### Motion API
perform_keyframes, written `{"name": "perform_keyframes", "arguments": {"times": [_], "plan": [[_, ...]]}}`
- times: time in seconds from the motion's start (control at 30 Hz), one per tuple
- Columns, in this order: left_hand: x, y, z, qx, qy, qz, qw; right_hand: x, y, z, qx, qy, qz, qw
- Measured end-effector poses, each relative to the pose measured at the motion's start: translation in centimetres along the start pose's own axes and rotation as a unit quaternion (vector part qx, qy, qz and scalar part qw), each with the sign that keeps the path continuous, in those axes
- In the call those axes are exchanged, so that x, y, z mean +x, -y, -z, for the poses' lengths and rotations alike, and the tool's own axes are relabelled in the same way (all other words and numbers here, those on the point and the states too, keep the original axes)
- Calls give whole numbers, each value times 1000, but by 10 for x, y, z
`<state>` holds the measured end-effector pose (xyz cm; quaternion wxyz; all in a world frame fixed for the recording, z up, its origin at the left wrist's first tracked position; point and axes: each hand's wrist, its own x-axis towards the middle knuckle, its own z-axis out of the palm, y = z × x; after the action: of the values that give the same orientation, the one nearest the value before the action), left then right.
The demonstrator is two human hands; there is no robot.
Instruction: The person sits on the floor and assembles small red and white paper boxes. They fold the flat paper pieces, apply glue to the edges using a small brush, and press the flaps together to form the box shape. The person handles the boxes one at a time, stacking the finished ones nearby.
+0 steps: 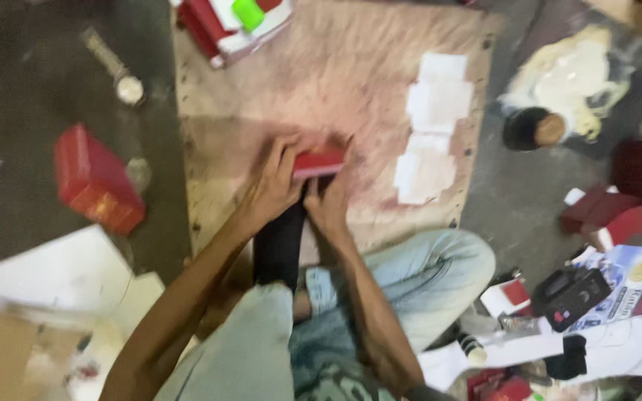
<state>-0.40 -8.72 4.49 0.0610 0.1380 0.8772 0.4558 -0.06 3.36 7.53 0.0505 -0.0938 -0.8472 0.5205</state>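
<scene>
A small red box piece (319, 161) rests on a stained cardboard mat (351, 82) in front of me. My left hand (273, 182) grips its left end, fingers curled over the top edge. From below and to the right, my right hand (330, 204) presses against the same piece. Both forearms reach forward over my crossed legs in pale jeans (417, 271). The picture is blurred, so the exact finger contact is hard to see.
White paper rectangles (434, 126) lie on the mat's right side. A red box (96, 180) sits at left, more red and white boxes (224, 26) at top. A dark glue pot (533, 128) and dried glue are at right, red pieces (611, 212) and clutter beyond.
</scene>
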Motion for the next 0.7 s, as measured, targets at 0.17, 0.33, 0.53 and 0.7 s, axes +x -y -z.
{"name": "perform_keyframes", "arguments": {"times": [0.17, 0.33, 0.53, 0.7], "plan": [[-4, 0, -5, 46, -56, -61, 995, 4, 5, 3, 126, -45, -15, 991], [-9, -7, -21, 85, -124, -21, 988, 11, 6, 2, 38, -52, 39, 997], [-6, -7, -18, 6, -61, 96, 994, 14, 12, 5, 73, -23, 16, 997], [-11, 7, -20, -291, -68, 224, 928, -13, -12, 14, 308, -12, -182, 934]]}}
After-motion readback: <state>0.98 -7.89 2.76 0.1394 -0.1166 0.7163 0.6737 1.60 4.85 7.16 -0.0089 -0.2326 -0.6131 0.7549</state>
